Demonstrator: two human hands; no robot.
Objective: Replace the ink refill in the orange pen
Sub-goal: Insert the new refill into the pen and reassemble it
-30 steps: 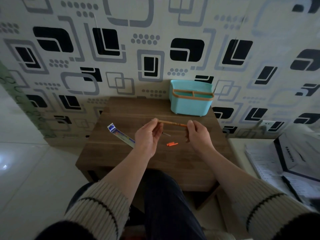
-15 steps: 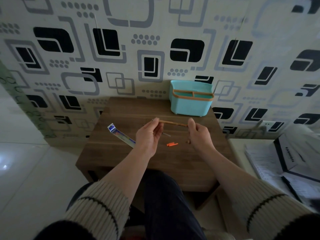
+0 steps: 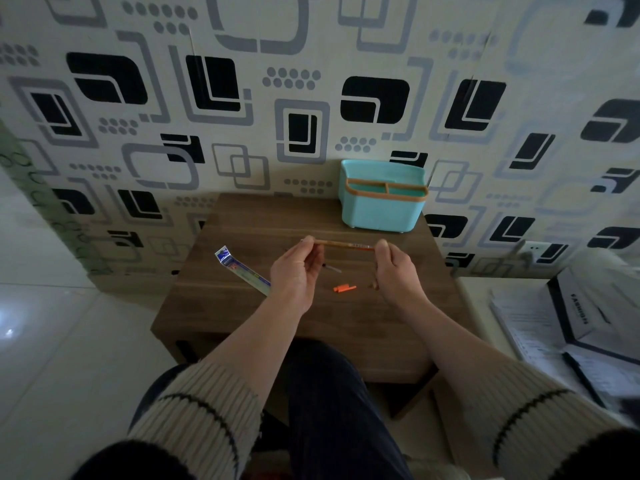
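**Both hands hold the orange pen above the table**

Left hand and right hand are raised over the wooden table, and the orange pen is held level between them. Its left end is pinched by the curled fingers and thumb of the left hand; its right end is pinched at the fingertips of the right hand. The pen is kept clear of the tabletop, running left to right.

Beneath the hands, a thin refill with a dark tip is seen lying on the table, just right of the left hand. Nearer, between the two wrists, a small orange pen part lies flat on the wood. A long narrow packet with a blue end lies slanted on the left of the table, its near end hidden behind the left hand.

At the far right corner of the table, a turquoise organiser with an orange rim stands against the patterned wall. Papers and a box are stacked to the right, off the table.
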